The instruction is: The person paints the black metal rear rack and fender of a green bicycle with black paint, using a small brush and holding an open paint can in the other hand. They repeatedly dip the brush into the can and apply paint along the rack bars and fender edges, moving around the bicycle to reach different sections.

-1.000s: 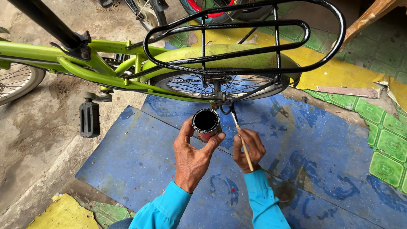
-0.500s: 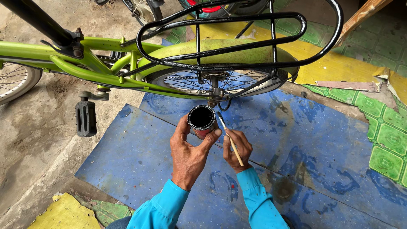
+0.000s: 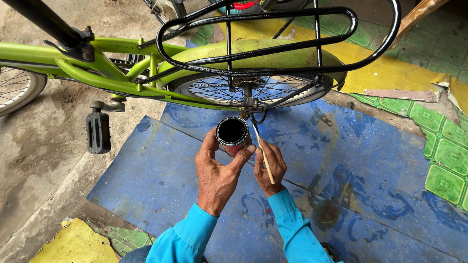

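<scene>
Head view: left hand (image 3: 218,170) grips black-filled paint can (image 3: 232,132).

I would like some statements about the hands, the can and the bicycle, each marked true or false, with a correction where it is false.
1. The left hand holds a small open can with black contents. True.
2. The right hand is empty. False: it holds a thin wooden stick, likely a brush handle, angled up toward the rear wheel hub.
3. The bicycle frame is red. False: it is bright green.
4. A black rear rack sits above the rear wheel. True.
5. The hands work over a blue sheet on the ground. True.
6. The pedal touches the can. False: it hangs well to the left, apart from it.
</scene>
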Action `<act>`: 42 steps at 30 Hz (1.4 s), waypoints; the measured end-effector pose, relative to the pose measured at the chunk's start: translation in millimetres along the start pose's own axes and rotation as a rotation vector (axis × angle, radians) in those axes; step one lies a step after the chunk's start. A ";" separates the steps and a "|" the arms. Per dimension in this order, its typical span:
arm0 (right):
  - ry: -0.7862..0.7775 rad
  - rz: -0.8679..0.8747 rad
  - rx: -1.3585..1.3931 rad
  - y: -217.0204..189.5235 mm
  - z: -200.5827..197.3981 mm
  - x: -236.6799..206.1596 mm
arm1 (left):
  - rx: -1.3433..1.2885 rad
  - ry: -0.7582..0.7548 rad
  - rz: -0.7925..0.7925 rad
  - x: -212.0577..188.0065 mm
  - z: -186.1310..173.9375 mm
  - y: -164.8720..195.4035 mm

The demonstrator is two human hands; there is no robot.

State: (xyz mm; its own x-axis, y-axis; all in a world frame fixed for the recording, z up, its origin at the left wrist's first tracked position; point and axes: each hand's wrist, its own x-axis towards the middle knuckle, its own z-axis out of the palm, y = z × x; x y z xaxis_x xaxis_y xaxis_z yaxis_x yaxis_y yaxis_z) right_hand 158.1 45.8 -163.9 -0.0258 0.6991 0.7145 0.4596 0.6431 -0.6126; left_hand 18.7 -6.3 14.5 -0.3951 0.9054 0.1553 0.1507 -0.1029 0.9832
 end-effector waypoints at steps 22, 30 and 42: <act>0.051 0.060 -0.067 -28.8 -39.8 40.5 | 0.004 -0.005 0.025 -0.6 1.6 2.5; 0.117 -0.007 -0.050 -25.9 -35.8 39.2 | 0.000 -0.007 0.031 0.4 2.3 0.7; 0.076 -0.043 -0.040 -17.0 -34.2 26.4 | -0.009 -0.014 0.003 -1.0 0.8 3.2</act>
State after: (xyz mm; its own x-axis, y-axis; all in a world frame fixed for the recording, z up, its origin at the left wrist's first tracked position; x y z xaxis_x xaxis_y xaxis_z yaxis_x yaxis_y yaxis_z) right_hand 180.0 42.6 -123.1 0.0200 0.6443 0.7645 0.4943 0.6583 -0.5677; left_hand 20.3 -7.2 17.4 -0.3817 0.9109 0.1570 0.1433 -0.1095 0.9836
